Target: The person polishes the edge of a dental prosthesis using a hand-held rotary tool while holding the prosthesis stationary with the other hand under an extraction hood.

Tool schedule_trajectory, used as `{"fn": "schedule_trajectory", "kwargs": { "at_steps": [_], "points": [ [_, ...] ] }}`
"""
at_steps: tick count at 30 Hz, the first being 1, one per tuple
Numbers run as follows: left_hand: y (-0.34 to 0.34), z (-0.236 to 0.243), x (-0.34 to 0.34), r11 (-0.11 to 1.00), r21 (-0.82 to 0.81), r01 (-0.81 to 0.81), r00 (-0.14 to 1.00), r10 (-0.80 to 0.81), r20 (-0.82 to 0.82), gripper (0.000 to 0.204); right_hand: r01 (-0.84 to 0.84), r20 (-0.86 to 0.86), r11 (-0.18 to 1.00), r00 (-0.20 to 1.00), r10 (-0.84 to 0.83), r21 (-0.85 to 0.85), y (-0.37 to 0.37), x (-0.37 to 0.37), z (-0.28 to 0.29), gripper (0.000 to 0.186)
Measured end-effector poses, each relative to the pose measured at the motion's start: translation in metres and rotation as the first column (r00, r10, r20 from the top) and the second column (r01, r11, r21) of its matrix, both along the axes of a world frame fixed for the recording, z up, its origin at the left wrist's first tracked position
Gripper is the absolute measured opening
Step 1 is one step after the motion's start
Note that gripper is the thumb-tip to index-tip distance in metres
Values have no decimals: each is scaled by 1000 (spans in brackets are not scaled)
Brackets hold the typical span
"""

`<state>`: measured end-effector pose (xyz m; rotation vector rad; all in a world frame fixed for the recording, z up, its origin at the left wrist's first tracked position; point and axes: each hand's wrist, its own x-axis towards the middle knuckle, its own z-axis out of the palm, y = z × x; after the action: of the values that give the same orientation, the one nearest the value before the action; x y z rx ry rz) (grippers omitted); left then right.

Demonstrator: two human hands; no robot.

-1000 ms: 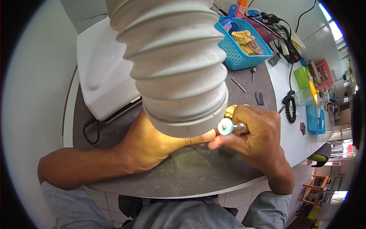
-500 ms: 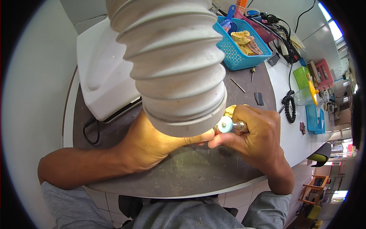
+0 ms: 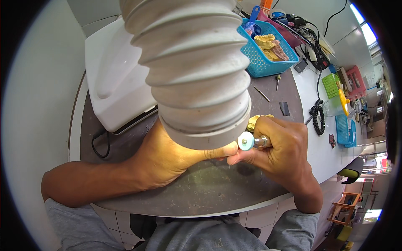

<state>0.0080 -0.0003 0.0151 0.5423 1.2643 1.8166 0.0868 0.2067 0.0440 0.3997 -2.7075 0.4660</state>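
In my right hand (image 3: 284,150), closed around it, is a metal rotary handpiece (image 3: 263,141) fitted with a pale blue-green grinding wheel (image 3: 246,141). The wheel sits close to my left thumb tip; whether it touches anything cannot be made out. My left hand (image 3: 165,161) is closed, thumb stretched toward the right fingers, and what it grips is hidden. A ribbed white suction hose (image 3: 194,75) hangs over the left fingers and covers them. Just beyond the right hand, part of a yellow dental cast (image 3: 256,121) shows on the dark bench mat (image 3: 217,188).
A white box-shaped machine (image 3: 121,79) stands at the left. At the far right of the mat, a blue basket (image 3: 268,69) holds several dental casts. A thin metal tool (image 3: 261,93), a small screwdriver (image 3: 278,82) and a dark flat block (image 3: 284,108) lie near it. A coiled cord (image 3: 317,117) hangs at the right.
The handpiece's wheel has shifted slightly left and down, nearer my left thumb. The suction hose appears a little further right. Both forearms stay in nearly the same place.
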Motion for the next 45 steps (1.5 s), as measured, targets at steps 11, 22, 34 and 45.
{"fn": "schedule_trajectory", "kwargs": {
  "at_steps": [11, 22, 34, 45],
  "points": [
    [2, -4, 3, 996, 86, -35, 997, 40, -59, 25, 39, 86, 999, 995, -40, 17, 6, 6, 7, 46],
    [4, -4, 1, 995, 88, -52, 997, 56, -47, 20, 35, 118, 999, 992, -36, 9, 6, 5, 6, 45],
    [1, 8, 0, 997, 75, 25, 997, -20, -71, 23, 1, 76, 999, 997, 2, -43, 1, 5, 7, 51],
    [5, 6, 2, 997, 82, 3, 1000, -1, -16, 22, 6, -8, 1000, 1000, -6, -1, 6, 2, 3, 57]
  ]
}}
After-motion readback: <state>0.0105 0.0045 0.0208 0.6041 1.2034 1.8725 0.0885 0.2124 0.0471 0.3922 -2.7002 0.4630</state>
